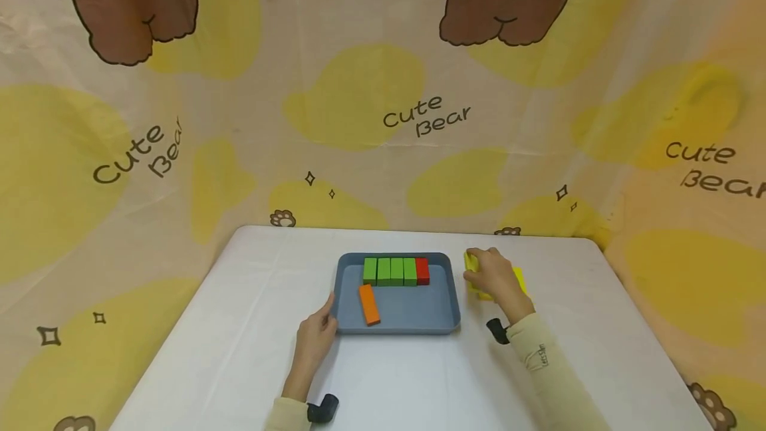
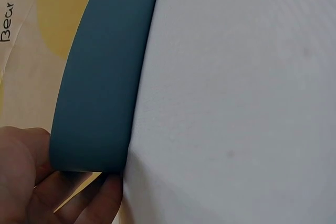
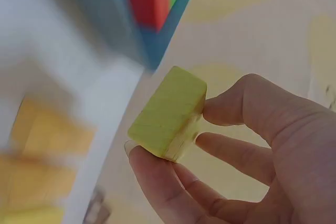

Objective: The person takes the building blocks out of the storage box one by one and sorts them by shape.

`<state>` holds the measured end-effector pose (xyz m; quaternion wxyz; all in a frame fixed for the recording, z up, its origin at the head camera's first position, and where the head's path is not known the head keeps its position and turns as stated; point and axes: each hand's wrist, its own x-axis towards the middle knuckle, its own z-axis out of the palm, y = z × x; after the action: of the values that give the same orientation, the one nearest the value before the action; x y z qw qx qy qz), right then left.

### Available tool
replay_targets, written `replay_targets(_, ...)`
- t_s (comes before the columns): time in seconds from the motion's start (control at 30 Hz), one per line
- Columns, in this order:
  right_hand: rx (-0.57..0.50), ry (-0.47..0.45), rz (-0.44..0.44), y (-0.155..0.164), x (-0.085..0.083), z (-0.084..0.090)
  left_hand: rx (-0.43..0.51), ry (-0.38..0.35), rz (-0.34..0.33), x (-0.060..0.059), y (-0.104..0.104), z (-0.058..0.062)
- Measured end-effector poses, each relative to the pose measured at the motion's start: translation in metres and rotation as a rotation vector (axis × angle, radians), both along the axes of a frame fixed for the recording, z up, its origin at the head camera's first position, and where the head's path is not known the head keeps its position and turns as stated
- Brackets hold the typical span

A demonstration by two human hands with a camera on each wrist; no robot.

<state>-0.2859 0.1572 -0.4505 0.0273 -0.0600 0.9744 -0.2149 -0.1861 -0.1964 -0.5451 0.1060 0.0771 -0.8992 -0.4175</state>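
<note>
My left hand (image 1: 317,334) grips the left rim of a blue-grey tray (image 1: 413,324); in the left wrist view, its thumb and fingers (image 2: 100,203) are at the tray's corner. Inside the tray, several green blocks (image 1: 390,272) and one red block (image 1: 422,271) stand side by side along the far wall. An orange block (image 1: 370,304) lies slightly slanted nearer the front left. My right hand (image 1: 493,277), just right of the tray, pinches a yellow block (image 3: 169,109) between thumb and fingertips.
More yellow blocks (image 1: 519,278) lie on the white table (image 1: 401,378) by the right hand, partly hidden by it. Blurred orange-looking blocks (image 3: 50,132) show in the right wrist view. A bear-print cloth (image 1: 353,112) hangs behind the table.
</note>
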Motion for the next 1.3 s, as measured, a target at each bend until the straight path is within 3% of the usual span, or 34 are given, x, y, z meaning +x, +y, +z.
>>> replay_targets(0.3,0.037,-0.083,-0.043,0.075,-0.003,-0.017,-0.003,0.001,-0.012,-0.002,-0.001,-0.002)
replay_targets(0.53,0.074,-0.132,-0.085,0.11,-0.005,-0.031,-0.003,-0.009,-0.003,-0.002,-0.002,-0.002)
replay_targets(1.0,0.092,-0.213,-0.092,0.13,-0.011,-0.052,-0.027,0.039,-0.003,-0.001,0.0,-0.006)
replay_targets(1.3,0.141,-0.197,-0.07,0.13,-0.013,-0.058,-0.025,0.032,-0.004,-0.001,-0.001,-0.003)
